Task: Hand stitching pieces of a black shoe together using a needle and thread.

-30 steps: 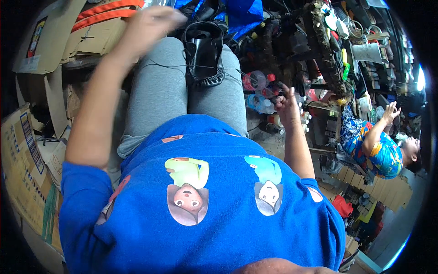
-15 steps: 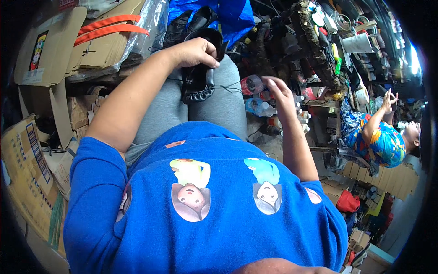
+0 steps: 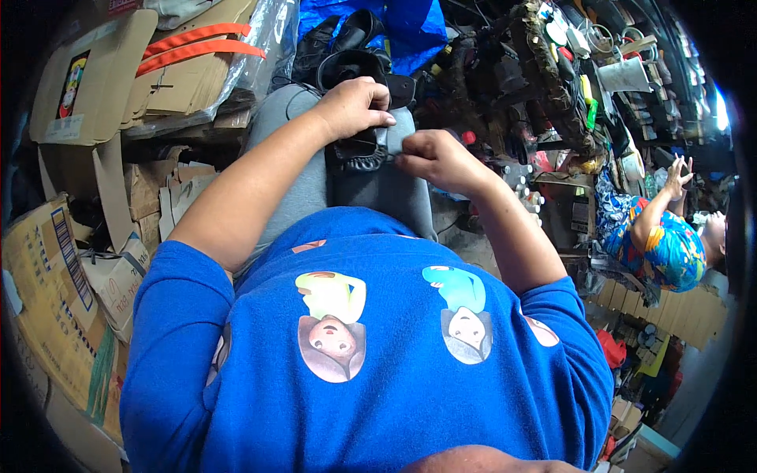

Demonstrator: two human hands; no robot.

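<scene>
A cramped repair stall or workshop: flattened cardboard boxes (image 3: 95, 102) are stacked on one side, and opposite them hang racks crowded with tools and parts (image 3: 552, 71).

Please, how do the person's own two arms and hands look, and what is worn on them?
Both hands, the left hand and the right hand, are bare: no gloves, and no rings or watch that I can see. The forearms are bare too. The bright blue fabric sleeves are pushed up to about the elbows and belong to a blue top with printed cartoon figures.

light: even daylight, brightest at upper right | shadows: soft, dim at left | focus: sharp centre | edges: fisheye bending, black vignette corners
</scene>
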